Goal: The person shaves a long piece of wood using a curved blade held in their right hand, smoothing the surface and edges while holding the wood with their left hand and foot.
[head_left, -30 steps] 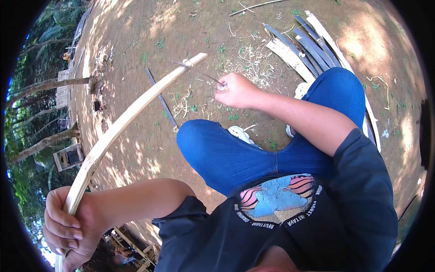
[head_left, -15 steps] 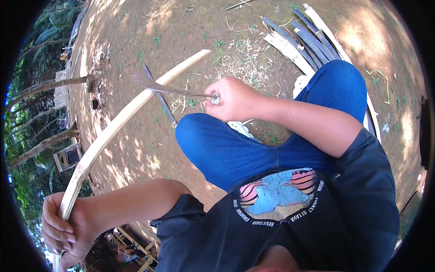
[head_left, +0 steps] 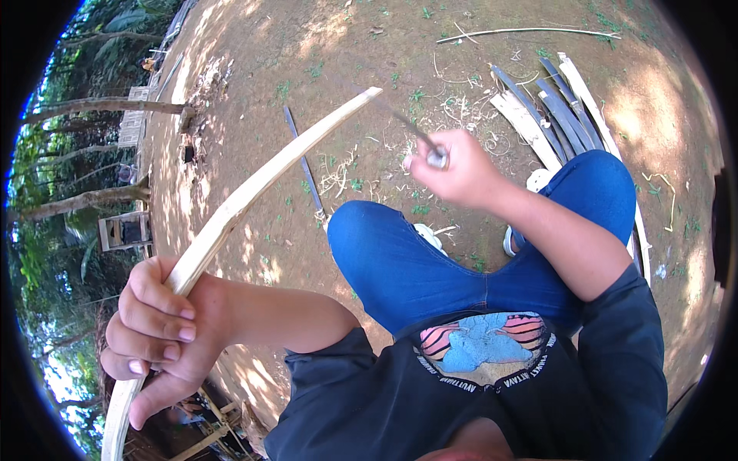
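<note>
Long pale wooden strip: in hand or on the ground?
In hand: the bare left hand is closed around the pale wooden strip, toward the picture's lower left.

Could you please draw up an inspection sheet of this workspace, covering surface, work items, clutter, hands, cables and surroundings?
Surface: brown earth ground, sun-dappled.
Work items: long pale curved wooden strip; thin dark-bladed tool, its blade blurred near the strip's far tip.
Clutter: pale curled shavings; pile of flat dark and pale strips beyond the right knee; narrow dark strip near the left knee.
Hands: left hand grips the wooden strip's near part; right hand holds the tool's handle.
Cables: nothing seen.
Surroundings: leafy green trees with brown trunks along the left edge.
</note>
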Action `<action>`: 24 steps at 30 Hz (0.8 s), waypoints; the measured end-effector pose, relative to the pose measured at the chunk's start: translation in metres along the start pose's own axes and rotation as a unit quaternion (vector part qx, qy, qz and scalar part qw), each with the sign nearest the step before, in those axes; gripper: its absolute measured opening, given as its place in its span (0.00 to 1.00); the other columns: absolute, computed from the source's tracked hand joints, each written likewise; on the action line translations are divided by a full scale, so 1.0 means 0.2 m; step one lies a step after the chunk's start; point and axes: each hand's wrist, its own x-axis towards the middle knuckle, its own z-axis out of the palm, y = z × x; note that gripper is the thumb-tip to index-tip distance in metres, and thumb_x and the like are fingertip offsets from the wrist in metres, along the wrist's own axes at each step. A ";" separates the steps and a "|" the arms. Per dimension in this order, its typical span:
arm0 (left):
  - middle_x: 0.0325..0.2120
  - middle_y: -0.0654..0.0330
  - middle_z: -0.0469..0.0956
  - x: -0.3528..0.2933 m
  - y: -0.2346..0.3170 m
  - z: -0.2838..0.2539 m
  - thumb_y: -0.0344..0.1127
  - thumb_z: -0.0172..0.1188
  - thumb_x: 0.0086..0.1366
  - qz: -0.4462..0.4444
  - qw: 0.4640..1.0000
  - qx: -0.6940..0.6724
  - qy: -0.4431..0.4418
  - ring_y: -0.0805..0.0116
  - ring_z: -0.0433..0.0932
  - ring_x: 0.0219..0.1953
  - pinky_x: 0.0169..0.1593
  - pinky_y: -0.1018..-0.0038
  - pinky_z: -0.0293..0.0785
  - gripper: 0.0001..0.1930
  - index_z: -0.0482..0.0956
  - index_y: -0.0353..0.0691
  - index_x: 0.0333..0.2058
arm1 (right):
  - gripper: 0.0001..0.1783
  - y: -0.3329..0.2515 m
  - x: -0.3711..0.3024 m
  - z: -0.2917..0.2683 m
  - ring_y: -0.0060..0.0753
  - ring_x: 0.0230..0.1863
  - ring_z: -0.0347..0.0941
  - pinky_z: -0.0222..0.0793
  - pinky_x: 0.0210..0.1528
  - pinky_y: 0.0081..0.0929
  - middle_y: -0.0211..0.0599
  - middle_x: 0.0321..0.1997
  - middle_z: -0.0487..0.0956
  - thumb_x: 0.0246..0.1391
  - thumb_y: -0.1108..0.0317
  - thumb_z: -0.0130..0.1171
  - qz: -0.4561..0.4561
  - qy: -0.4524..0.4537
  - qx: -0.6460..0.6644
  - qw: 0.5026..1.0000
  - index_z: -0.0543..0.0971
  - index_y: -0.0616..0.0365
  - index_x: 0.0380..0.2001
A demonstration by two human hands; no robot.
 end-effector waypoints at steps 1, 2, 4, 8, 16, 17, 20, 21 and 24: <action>0.09 0.74 0.62 -0.02 -0.02 0.03 0.68 0.51 0.61 0.001 1.000 0.007 -0.002 0.83 0.60 0.09 0.14 0.85 0.57 0.29 0.68 0.47 0.21 | 0.15 -0.07 -0.05 0.02 0.11 0.18 0.60 0.55 0.20 0.21 0.21 0.13 0.68 0.54 0.68 0.59 -0.005 -0.045 0.000 0.999 0.71 0.58 0.15; 0.09 0.73 0.62 -0.03 -0.04 0.05 0.69 0.50 0.62 0.002 1.000 0.015 -0.004 0.83 0.60 0.09 0.14 0.85 0.57 0.29 0.68 0.47 0.22 | 0.15 -0.09 -0.07 0.05 0.11 0.18 0.60 0.56 0.20 0.22 0.22 0.13 0.68 0.54 0.68 0.60 -0.017 -0.063 -0.008 0.998 0.73 0.59 0.16; 0.09 0.72 0.62 -0.06 -0.09 0.09 0.68 0.49 0.63 -0.006 1.000 -0.005 0.002 0.82 0.60 0.09 0.14 0.85 0.56 0.29 0.68 0.46 0.22 | 0.13 -0.11 -0.11 0.10 0.28 0.13 0.65 0.59 0.19 0.32 0.40 0.10 0.68 0.48 0.65 0.60 -0.050 -0.066 -0.005 0.997 0.75 0.62 0.17; 0.10 0.71 0.63 -0.08 -0.13 0.11 0.68 0.48 0.63 -0.018 0.999 -0.020 0.026 0.81 0.60 0.09 0.14 0.84 0.57 0.30 0.70 0.44 0.23 | 0.10 -0.22 -0.13 0.11 0.43 0.15 0.71 0.63 0.21 0.35 0.46 0.13 0.72 0.46 0.66 0.60 -0.102 -0.125 -0.030 0.986 0.78 0.62 0.20; 0.10 0.72 0.65 0.03 -0.03 0.09 0.60 0.60 0.60 -0.033 0.997 -0.029 0.060 0.80 0.63 0.10 0.16 0.83 0.59 0.25 0.73 0.44 0.19 | 0.10 0.05 -0.01 0.03 0.30 0.16 0.70 0.63 0.22 0.31 0.38 0.13 0.73 0.49 0.66 0.59 0.043 -0.084 -0.046 0.995 0.78 0.62 0.22; 0.10 0.72 0.65 0.03 -0.05 0.09 0.61 0.60 0.60 -0.029 0.997 -0.018 0.064 0.80 0.63 0.10 0.16 0.83 0.59 0.25 0.73 0.43 0.20 | 0.09 0.01 -0.03 0.07 0.23 0.17 0.67 0.61 0.21 0.28 0.33 0.13 0.72 0.50 0.67 0.59 0.000 -0.080 -0.014 0.997 0.78 0.61 0.21; 0.11 0.71 0.66 -0.01 -0.14 0.10 0.64 0.55 0.61 -0.041 0.996 -0.012 0.079 0.80 0.61 0.10 0.16 0.83 0.56 0.28 0.76 0.41 0.22 | 0.10 -0.25 -0.09 0.10 0.29 0.17 0.68 0.62 0.22 0.31 0.38 0.13 0.72 0.49 0.67 0.59 -0.063 -0.120 -0.008 0.991 0.78 0.63 0.20; 0.11 0.71 0.66 -0.02 -0.15 0.11 0.64 0.55 0.62 -0.042 0.995 -0.012 0.087 0.80 0.61 0.10 0.15 0.83 0.55 0.28 0.76 0.41 0.22 | 0.11 -0.28 -0.10 0.11 0.42 0.18 0.72 0.65 0.24 0.36 0.46 0.14 0.73 0.47 0.66 0.59 -0.091 -0.126 -0.014 0.988 0.77 0.63 0.20; 0.11 0.71 0.66 -0.01 -0.14 0.10 0.64 0.55 0.62 -0.061 0.994 -0.039 0.087 0.80 0.61 0.10 0.15 0.82 0.55 0.29 0.76 0.41 0.22 | 0.11 -0.13 -0.08 0.11 0.40 0.18 0.73 0.65 0.24 0.36 0.45 0.14 0.74 0.48 0.65 0.59 -0.092 -0.121 -0.020 0.988 0.78 0.63 0.21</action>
